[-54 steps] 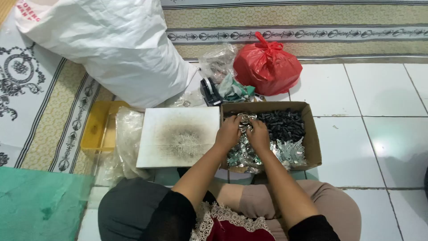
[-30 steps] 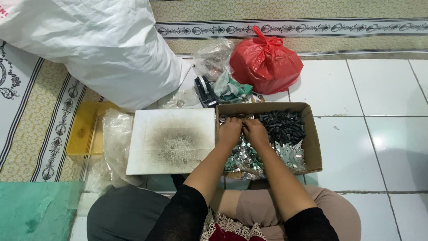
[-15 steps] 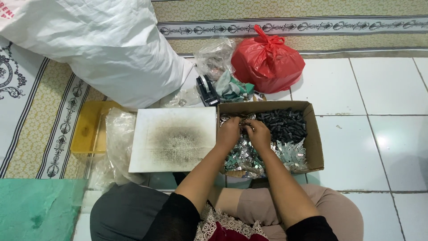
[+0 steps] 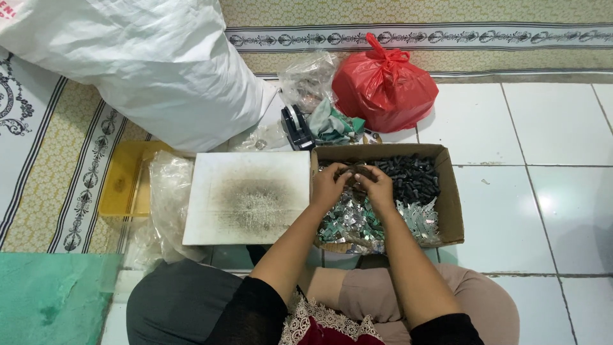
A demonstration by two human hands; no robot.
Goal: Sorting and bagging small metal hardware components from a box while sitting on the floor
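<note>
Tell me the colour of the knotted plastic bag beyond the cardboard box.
Red: the knotted plastic bag shows best in the head view.

Glossy white floor tiles (image 4: 549, 211) with dark grout lines reflect soft overhead light at the right. A yellow patterned carpet (image 4: 408, 13) with a white ornamental border runs along the top and left. A green mat (image 4: 51, 297) covers the lower-left corner.

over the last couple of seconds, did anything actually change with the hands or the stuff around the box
Hardly anything. The left hand and right hand stay together over the cardboard box, fingers meeting on a small dark piece; nothing was visibly picked up or let go. The view shifts slightly, which comes from the head camera. The white board, red bag, white sack and tape dispenser lie as before.
</note>
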